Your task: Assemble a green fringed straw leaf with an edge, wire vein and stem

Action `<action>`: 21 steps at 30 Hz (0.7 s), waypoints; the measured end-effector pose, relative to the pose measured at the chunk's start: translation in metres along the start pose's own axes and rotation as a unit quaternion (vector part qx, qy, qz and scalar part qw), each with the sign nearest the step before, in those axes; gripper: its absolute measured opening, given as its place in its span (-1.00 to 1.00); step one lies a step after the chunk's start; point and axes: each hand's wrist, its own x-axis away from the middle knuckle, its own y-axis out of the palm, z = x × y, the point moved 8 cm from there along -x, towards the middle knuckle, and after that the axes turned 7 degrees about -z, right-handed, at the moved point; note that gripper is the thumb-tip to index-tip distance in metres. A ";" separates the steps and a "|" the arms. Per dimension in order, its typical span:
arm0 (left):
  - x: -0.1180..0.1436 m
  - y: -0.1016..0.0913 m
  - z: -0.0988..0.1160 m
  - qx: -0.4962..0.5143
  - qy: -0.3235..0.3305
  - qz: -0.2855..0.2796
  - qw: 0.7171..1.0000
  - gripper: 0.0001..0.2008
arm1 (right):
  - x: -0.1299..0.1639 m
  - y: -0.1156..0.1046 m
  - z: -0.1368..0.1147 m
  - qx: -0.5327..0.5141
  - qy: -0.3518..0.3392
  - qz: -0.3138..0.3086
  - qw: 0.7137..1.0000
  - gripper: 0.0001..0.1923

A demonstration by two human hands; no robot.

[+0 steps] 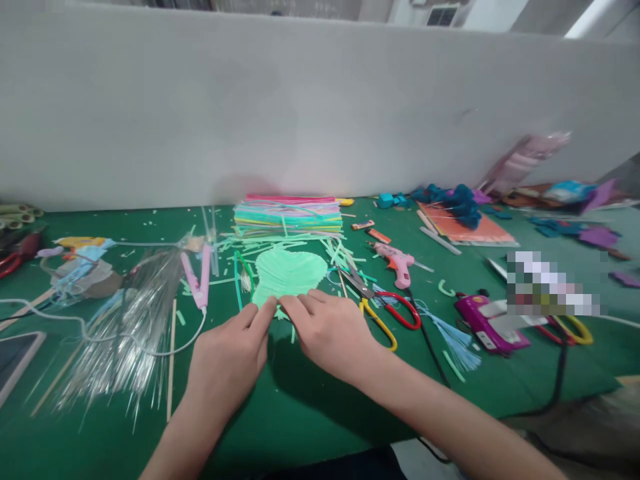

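Note:
A mint-green, ridged, petal-shaped piece point(291, 272) with a fuzzy edge lies on the green table in front of me. My left hand point(231, 352) is closed at its near edge, thumb and forefinger pressed together. Right beside it, my right hand point(334, 333) pinches the same edge, its fingers curled under. The fingertips of both hands nearly meet, and they cover the piece's near end. Scissors point(371, 293) with red and yellow handles lie open just right of the piece. Behind it are green offcuts point(285, 241) and a stack of coloured pipe cleaners point(287, 217).
On the left are a pink flat iron point(200, 283) with a white cord, clear strips point(133, 320) and a yellow glue gun point(83, 243). A pink glue gun point(397, 260), blue tassel point(457, 343) and purple device point(490, 327) lie right. A white partition point(300, 107) closes the back.

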 end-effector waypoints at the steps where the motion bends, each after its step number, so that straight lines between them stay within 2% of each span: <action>1: 0.003 -0.002 0.001 0.020 0.038 -0.022 0.999 -0.72 | 0.002 -0.003 0.000 -0.011 -0.023 -0.025 0.999 -0.82; 4: 0.011 -0.009 -0.002 0.127 0.091 -0.070 0.985 -0.75 | 0.007 -0.009 -0.002 -0.068 -0.066 -0.077 0.993 -0.84; 7: 0.012 -0.014 -0.008 0.227 0.070 -0.095 0.967 -0.78 | 0.008 -0.011 -0.001 -0.122 -0.069 -0.086 0.986 -0.84; 10: 0.010 -0.010 -0.011 0.271 0.050 -0.140 0.951 -0.76 | 0.007 -0.009 -0.001 -0.160 -0.077 -0.101 0.979 -0.81; 13: 0.009 -0.003 -0.009 0.307 0.058 -0.197 0.929 -0.72 | 0.007 -0.006 -0.002 -0.193 -0.087 -0.122 0.970 -0.81; 18: 0.003 0.001 -0.016 0.275 0.006 -0.156 0.949 -0.75 | 0.005 -0.003 0.005 -0.152 -0.049 -0.100 0.982 -0.80; 21: 0.002 0.003 -0.016 0.295 -0.024 -0.146 0.944 -0.74 | 0.004 -0.002 0.007 -0.156 -0.041 -0.073 0.984 -0.84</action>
